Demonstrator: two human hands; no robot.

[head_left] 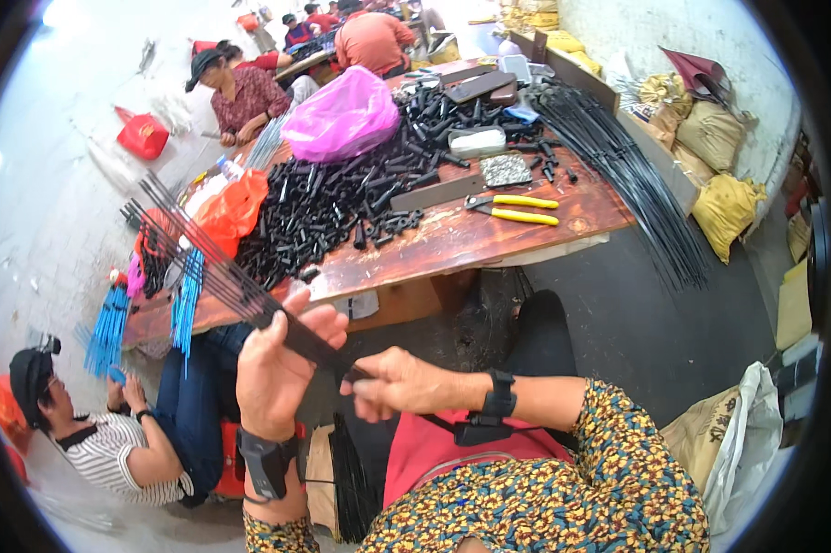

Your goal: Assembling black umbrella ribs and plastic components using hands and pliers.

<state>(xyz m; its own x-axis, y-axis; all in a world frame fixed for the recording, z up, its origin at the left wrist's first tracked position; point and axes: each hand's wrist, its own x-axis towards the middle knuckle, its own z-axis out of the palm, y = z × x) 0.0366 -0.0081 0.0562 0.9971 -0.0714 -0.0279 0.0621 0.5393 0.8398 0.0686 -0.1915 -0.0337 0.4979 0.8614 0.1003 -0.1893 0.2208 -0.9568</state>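
A bundle of thin dark rods (242, 293) slants up and to the left across the front of me. My left hand (275, 382) cradles it between the thumb and the raised fingers, palm turned toward the rods. At the bundle's lower end, my right hand (404, 380) is closed with its fingertips around the rod ends; exactly how many it pinches is hidden. Beyond the hands, a big heap of short black tubular parts (309, 207) covers much of the wooden table (452, 244). Yellow-handled pliers (526, 201) lie near the table's front edge.
A pink plastic bag (343, 115) and an orange bag (234, 214) rest by the heap. Long black rods (623, 175) overhang the table's right side. A tray of small metal pieces (506, 170) sits near the pliers. A co-worker (125, 452) sits close on my left.
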